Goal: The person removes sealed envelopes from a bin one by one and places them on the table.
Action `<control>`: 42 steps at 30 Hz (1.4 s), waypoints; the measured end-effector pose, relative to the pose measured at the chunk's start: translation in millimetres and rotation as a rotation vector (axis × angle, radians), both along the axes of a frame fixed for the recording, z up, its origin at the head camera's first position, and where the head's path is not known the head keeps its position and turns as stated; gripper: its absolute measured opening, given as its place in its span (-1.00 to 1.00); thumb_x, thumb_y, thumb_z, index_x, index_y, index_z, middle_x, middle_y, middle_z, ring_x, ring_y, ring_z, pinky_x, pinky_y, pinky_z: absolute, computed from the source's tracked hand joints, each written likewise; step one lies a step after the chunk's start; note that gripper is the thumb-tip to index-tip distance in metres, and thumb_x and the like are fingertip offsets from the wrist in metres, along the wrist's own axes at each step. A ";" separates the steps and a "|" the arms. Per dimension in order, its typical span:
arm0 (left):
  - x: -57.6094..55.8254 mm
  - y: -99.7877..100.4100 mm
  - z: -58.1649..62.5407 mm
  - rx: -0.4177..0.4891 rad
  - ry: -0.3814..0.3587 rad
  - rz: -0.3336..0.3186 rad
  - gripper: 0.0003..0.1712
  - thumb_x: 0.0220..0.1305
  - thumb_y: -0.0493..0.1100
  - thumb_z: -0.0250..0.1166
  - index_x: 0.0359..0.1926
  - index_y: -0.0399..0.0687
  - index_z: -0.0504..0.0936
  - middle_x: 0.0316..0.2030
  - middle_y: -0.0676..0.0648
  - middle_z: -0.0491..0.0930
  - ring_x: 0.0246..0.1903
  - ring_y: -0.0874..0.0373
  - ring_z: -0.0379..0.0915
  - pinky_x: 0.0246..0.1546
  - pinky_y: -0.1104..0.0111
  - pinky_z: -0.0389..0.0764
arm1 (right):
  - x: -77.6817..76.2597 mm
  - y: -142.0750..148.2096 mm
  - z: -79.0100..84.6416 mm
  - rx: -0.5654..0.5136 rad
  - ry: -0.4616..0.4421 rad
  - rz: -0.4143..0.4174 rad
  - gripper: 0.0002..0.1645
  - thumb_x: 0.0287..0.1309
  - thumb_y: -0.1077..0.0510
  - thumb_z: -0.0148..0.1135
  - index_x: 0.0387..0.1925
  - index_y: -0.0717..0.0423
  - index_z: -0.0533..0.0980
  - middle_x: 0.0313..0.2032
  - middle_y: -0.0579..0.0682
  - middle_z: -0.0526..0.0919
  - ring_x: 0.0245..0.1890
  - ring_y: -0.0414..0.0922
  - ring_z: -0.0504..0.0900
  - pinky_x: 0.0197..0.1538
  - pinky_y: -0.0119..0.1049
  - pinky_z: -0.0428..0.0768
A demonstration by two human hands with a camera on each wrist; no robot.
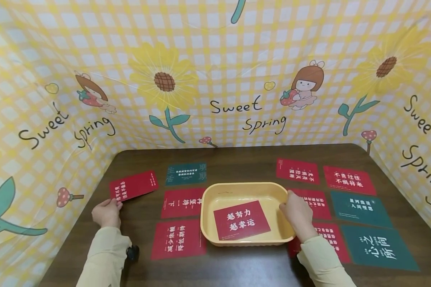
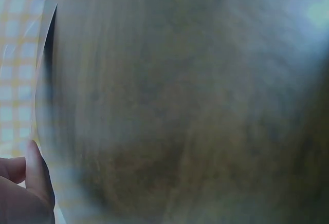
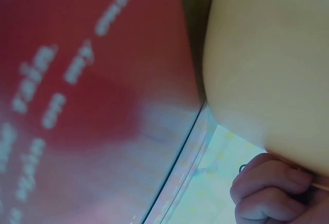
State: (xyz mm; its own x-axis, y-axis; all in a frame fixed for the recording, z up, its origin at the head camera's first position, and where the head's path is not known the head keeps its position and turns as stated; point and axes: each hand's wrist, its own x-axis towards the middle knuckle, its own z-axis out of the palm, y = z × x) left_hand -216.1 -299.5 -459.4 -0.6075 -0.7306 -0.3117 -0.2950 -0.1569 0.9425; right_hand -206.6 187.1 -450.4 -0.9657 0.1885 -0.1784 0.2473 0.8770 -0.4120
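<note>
My left hand (image 1: 107,212) is at the table's left side, thumb and fingertips pinching the near left corner of a red card (image 1: 138,186) with white lettering. In the left wrist view its fingers (image 2: 37,170) show at the lower left. My right hand (image 1: 297,214) grips the right rim of a shallow yellow plastic tray (image 1: 273,190). The curled fingers (image 3: 270,188) appear by the tray wall (image 3: 267,54) in the right wrist view. Inside the tray lies another red card (image 1: 242,220). The tray overlaps cards on both sides in the head view.
Left of the tray, a green card (image 1: 186,174) and two red cards (image 1: 179,241) lie in a column. On the right are several red cards (image 1: 349,180) and two green cards (image 1: 380,247). Yellow checked cloth (image 1: 219,59) surrounds the dark wooden table (image 1: 237,161).
</note>
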 end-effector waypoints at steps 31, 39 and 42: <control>-21.8 -1.7 -3.3 0.102 0.015 -0.053 -0.35 0.38 -0.14 -0.09 0.43 -0.28 0.09 -0.04 0.05 0.33 -0.17 0.48 0.34 0.14 0.64 0.39 | -0.5 0.4 -0.5 0.006 0.004 0.003 -0.43 0.07 0.15 0.20 0.11 0.36 0.39 -0.11 0.33 0.62 -0.33 0.06 0.59 -0.33 0.01 0.55; -22.9 4.2 -6.0 -0.020 -0.019 -0.139 -0.28 0.36 -0.10 -0.11 0.44 -0.36 -0.02 0.09 -0.10 0.31 -0.24 0.47 0.27 0.28 0.46 0.31 | -0.7 -0.6 0.1 -0.002 0.009 0.000 -0.43 0.07 0.17 0.19 0.11 0.38 0.39 -0.08 0.34 0.61 -0.32 0.08 0.60 -0.31 0.03 0.55; -22.8 6.8 -5.8 -0.042 -0.026 -0.150 -0.25 0.34 -0.12 -0.12 0.45 -0.35 -0.07 0.30 -0.26 0.18 -0.17 0.37 0.31 0.34 0.36 0.26 | -0.9 -0.9 -0.3 -0.003 0.015 -0.005 -0.42 0.07 0.18 0.18 0.13 0.38 0.39 -0.07 0.35 0.61 -0.32 0.08 0.60 -0.31 0.04 0.55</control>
State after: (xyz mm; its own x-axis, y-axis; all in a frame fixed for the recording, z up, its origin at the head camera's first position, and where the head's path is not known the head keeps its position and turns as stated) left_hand -238.8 -292.7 -465.2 -0.7029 -0.6450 -0.2999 -0.3363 -0.0703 0.9391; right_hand -207.5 186.2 -450.7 -0.9674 0.1925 -0.1647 0.2453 0.8745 -0.4185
